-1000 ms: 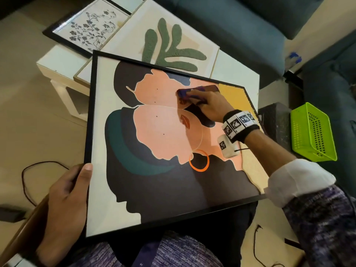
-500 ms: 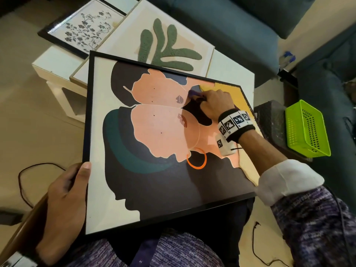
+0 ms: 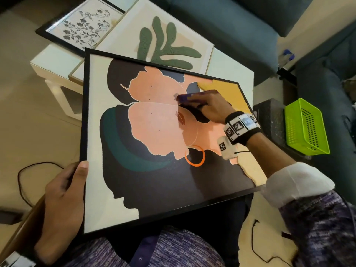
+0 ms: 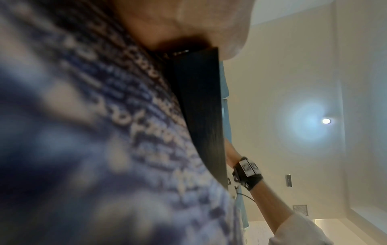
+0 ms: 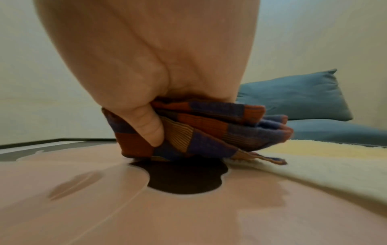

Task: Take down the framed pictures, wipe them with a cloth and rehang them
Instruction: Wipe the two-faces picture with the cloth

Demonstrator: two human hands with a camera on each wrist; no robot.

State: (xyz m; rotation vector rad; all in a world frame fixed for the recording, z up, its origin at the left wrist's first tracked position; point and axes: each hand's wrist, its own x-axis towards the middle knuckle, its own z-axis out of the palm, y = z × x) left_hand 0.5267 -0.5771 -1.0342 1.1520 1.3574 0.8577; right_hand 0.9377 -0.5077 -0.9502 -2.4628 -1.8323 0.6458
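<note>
black-framed picture (image 3: 154, 170) tilted across lap

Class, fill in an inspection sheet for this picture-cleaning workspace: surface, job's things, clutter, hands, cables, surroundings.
Surface: white table bearing two framed pictures.
Job's things: large portrait picture on the lap; checked cloth pressed on its glass; leaf picture and floral picture lie on the table.
Clutter: green basket on a dark box.
Hands: left hand grips the frame's left edge; right hand grips the cloth.
Cables: black cables on the floor, left and right.
Surroundings: blue sofa, beige floor.
</note>
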